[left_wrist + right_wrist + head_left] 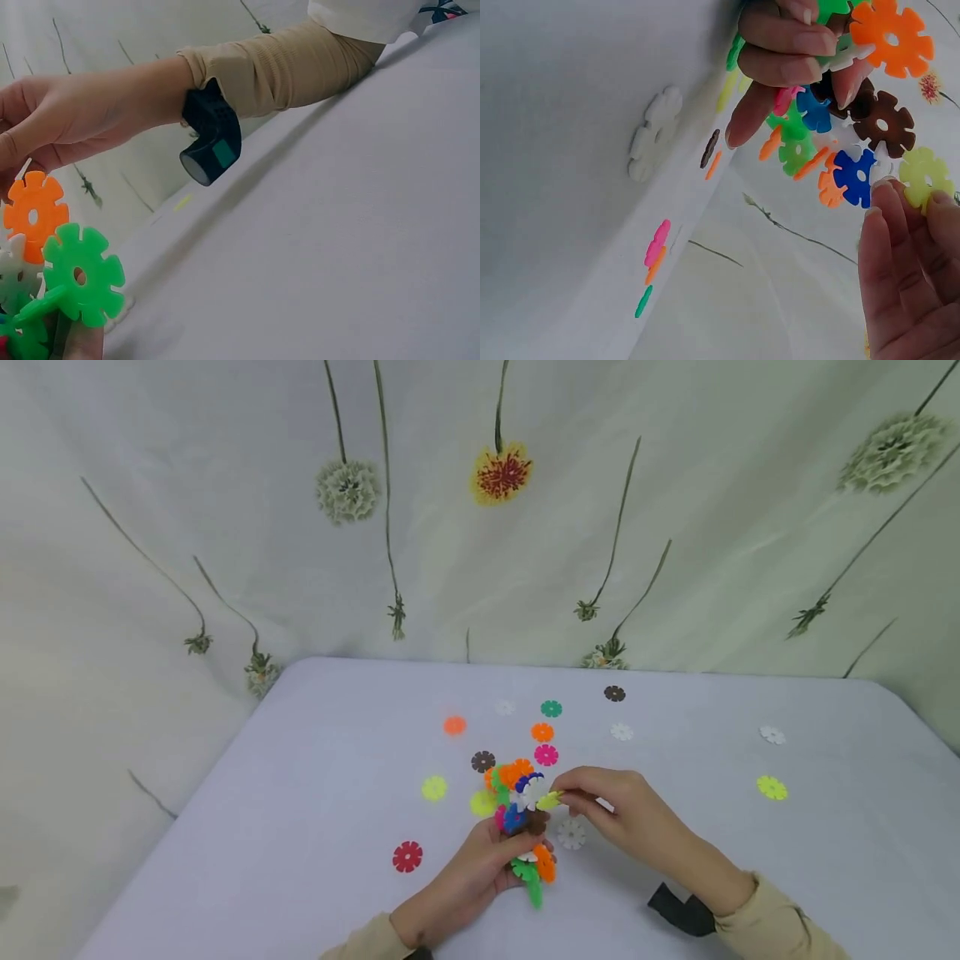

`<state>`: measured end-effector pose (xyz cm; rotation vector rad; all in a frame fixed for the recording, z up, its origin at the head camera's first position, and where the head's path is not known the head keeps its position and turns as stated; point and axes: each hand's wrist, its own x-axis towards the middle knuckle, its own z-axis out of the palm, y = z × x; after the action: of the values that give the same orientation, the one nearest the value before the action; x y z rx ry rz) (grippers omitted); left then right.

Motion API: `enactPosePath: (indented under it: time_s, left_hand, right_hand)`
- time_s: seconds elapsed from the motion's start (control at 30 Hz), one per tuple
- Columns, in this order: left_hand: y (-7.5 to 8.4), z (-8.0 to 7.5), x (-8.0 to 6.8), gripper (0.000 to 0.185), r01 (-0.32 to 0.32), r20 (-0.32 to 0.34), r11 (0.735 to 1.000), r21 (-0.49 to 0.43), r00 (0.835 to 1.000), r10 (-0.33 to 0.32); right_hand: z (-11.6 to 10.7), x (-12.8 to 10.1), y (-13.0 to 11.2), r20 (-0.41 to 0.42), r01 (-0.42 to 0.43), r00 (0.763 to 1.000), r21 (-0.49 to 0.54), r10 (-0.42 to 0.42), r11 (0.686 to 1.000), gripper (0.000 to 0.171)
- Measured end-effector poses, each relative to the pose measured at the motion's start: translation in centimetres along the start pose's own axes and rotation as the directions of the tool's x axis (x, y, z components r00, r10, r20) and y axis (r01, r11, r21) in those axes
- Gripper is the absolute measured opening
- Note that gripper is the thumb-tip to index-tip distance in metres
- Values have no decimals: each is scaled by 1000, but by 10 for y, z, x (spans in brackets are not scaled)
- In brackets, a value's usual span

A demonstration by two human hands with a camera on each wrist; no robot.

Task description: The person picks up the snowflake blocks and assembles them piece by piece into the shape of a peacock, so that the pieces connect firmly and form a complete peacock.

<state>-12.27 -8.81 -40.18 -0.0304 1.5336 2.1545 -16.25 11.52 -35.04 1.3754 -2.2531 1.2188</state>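
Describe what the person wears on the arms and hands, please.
Both hands are bare, without gloves or rings. Each arm has a long beige sleeve, ribbed at the cuff. A black strap sits on the right wrist and carries a small black camera unit with a teal patch.

Setting: staged tabletop play corner, home-like or a recording booth; which one cannot be told. Evidence: table (315,793) under a plain pale cover; dandelion-print cloth (480,527) hung as backdrop from 9 to 3 o'clock; toy discs (545,755) scattered at centre.
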Motion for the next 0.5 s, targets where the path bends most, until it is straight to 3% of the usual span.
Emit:
enactPosePath:
  time_s: [0.13, 0.2, 0.27, 0.5]
  left_hand:
    - [-1, 1, 0, 41, -1, 15, 1000, 20, 1000, 1]
    - [-1, 1, -1, 40, -5, 24, 1000, 27, 1000, 4]
    - [-2, 1, -1, 38, -9, 30, 999, 31, 1000, 8]
    - [-1, -1, -1, 38, -14, 39, 1000, 20, 999, 13]
  right_hand:
    - [-1, 0, 1, 25, 52, 998, -67, -51, 996, 25]
    - [0, -1, 1, 28, 51, 998, -53, -50, 997, 20]
    - [2, -1, 0, 36, 25, 999, -12, -25, 1000, 13]
    - [9, -2, 3, 64, -70, 996, 78, 66, 994, 24]
